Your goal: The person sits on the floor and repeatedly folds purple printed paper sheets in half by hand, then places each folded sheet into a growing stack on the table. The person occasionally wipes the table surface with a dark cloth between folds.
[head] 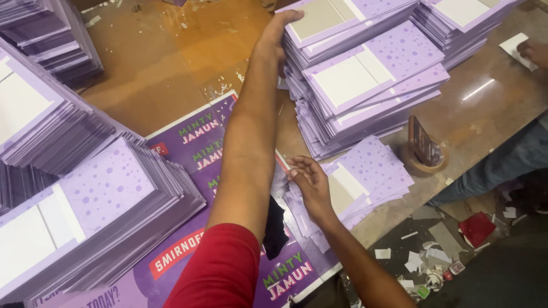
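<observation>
Head view, left hand [283,31] on tall card stack [365,85]

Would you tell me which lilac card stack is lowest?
The small fanned stack under the right hand; it holds only a few cards, while the other lilac stacks, including the one the left hand touches, rise high.

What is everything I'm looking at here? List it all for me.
Tall card stacks: several, lilac with white panels, top right.
Small card pile: one, lilac, under the right hand.
Big card stacks: several, lilac, left side.
Poster: one, dark purple, flat beneath the arms.
Tape roll: one, brown, right of the small pile.
Paper scraps: many, white and red, floor lower right.
Another person's leg: grey trousers, right edge.
Left hand: on the tall stack's edge; red sleeve.
Right hand: fingering the small pile.
</observation>
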